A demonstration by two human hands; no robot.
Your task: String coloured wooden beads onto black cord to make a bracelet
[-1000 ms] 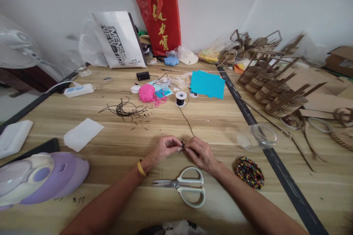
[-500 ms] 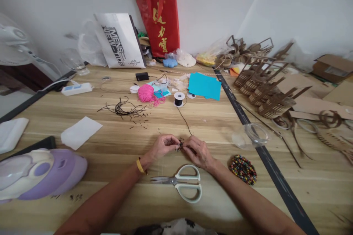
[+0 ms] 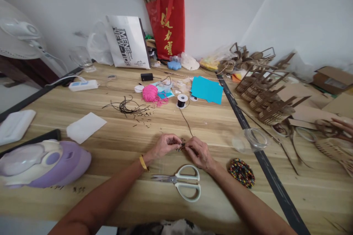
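Note:
Between my two hands is a small cluster of dark beads (image 3: 180, 148) with a black cord (image 3: 186, 122) running up to a white spool (image 3: 182, 101). My left hand (image 3: 166, 146) pinches the cluster from the left, thumb and forefinger together. From the right, my right hand (image 3: 199, 152) pinches the beads and cord, its fingertips partly hidden. Just below my hands lie scissors (image 3: 176, 180) with pale handles, blades pointing left. A coil of multicoloured beads (image 3: 241, 173) rests beside my right forearm.
Cut black cords (image 3: 125, 107) and a pink yarn ball (image 3: 150, 93) lie farther back, with blue sheets (image 3: 207, 90). A clear plastic container (image 3: 256, 139) and woven baskets (image 3: 273, 108) stand right. At the far right edge another person's hand (image 3: 343, 126) shows. A purple appliance (image 3: 60, 163) sits left.
The view has shifted slightly, so the background sits a little farther right. Another person's hand has appeared at the right edge. My hands stay pinched around the beads, nearly unmoved.

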